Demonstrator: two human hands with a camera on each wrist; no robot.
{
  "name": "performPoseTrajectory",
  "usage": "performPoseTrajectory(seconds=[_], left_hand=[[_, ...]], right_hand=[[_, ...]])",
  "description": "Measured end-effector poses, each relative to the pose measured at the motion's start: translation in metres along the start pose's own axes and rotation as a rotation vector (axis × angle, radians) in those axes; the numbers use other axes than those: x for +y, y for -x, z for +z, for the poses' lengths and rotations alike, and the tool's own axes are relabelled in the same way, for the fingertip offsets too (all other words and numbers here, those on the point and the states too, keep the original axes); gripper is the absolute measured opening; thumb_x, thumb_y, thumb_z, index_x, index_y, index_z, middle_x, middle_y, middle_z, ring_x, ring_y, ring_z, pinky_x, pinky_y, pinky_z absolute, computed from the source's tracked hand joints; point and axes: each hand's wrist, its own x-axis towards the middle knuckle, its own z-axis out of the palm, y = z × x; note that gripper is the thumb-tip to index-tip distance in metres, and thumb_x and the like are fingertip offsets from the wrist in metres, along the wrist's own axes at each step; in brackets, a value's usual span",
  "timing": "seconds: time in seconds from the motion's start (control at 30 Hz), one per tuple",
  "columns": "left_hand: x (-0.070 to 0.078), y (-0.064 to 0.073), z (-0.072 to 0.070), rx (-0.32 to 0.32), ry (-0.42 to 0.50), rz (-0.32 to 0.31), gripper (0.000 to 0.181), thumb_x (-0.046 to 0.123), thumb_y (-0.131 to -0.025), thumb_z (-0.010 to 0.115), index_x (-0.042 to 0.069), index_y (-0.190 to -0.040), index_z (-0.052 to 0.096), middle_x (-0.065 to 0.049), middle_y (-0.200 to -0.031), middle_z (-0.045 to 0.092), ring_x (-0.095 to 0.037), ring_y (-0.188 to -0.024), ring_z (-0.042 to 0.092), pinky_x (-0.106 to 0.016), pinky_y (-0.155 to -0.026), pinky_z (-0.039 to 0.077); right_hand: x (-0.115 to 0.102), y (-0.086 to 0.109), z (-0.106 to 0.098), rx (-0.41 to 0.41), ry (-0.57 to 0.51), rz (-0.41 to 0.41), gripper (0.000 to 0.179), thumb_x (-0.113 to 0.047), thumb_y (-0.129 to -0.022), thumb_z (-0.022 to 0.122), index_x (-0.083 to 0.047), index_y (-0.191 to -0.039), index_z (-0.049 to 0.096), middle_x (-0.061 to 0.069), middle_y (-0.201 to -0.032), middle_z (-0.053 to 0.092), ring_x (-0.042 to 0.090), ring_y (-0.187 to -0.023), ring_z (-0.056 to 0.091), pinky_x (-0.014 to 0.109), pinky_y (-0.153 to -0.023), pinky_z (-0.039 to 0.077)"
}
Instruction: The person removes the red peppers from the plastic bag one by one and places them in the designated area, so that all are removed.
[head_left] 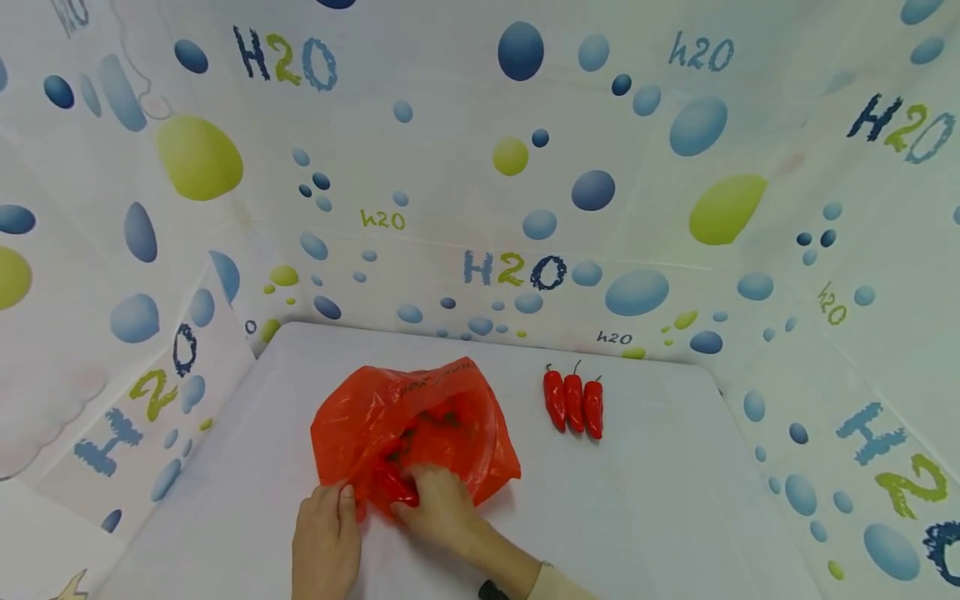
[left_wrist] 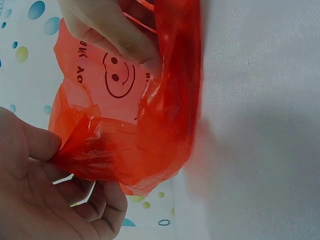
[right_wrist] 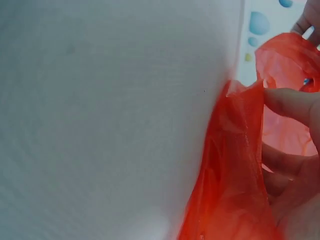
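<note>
A red plastic bag (head_left: 352,417) lies on the table with its mouth towards me, a smiling face printed on its film. My left hand (left_wrist: 45,185) pinches the near left edge of the mouth between thumb and fingers. My right hand (head_left: 442,508) reaches into the mouth, fingertips partly hidden. A glossy red chili pepper (head_left: 395,483) lies against its thumb side; whether the fingers grip it cannot be seen. In the right wrist view the thumb (right_wrist: 287,102) stands apart from the fingers beside the film. More red shapes with dark stems show deeper in the bag.
Three red chili peppers (head_left: 573,402) lie side by side on the white table (head_left: 645,517), right of the bag. Behind and on both sides stand white walls (head_left: 442,167) printed with blue and green drops. A dark object (head_left: 491,590) shows by the right wrist.
</note>
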Motion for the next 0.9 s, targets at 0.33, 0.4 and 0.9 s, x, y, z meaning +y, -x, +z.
performPoseTrajectory(seconds=[0.33, 0.4, 0.9], left_hand=[[0.003, 0.0, -0.001, -0.029, -0.011, -0.023, 0.025, 0.014, -0.108, 0.053, -0.004, -0.11, 0.071, -0.012, -0.094, 0.062, -0.033, -0.088, 0.054, -0.05, -0.078, 0.046], [0.002, 0.0, -0.001, -0.019, -0.005, -0.015, 0.025, 0.013, -0.107, 0.054, -0.005, -0.109, 0.071, -0.013, -0.094, 0.062, -0.034, -0.088, 0.055, -0.051, -0.078, 0.046], [0.002, -0.001, -0.003, -0.036, -0.024, -0.028, 0.027, 0.014, -0.109, 0.051, -0.006, -0.112, 0.069, -0.014, -0.098, 0.062, -0.035, -0.092, 0.054, -0.051, -0.081, 0.045]], right_hand=[[0.004, 0.0, -0.001, 0.008, -0.038, 0.025, 0.022, -0.022, -0.085, 0.088, -0.015, -0.101, 0.074, -0.015, -0.078, 0.063, 0.003, -0.068, 0.05, 0.02, -0.064, 0.045], [0.005, -0.001, -0.001, 0.016, -0.029, 0.02, 0.019, -0.021, -0.085, 0.087, -0.016, -0.097, 0.073, -0.015, -0.074, 0.061, 0.003, -0.066, 0.05, 0.02, -0.063, 0.045], [0.007, 0.0, -0.01, 0.008, -0.145, -0.022, 0.021, -0.023, -0.088, 0.086, -0.016, -0.108, 0.083, -0.016, -0.056, 0.053, 0.003, -0.057, 0.046, 0.02, -0.051, 0.038]])
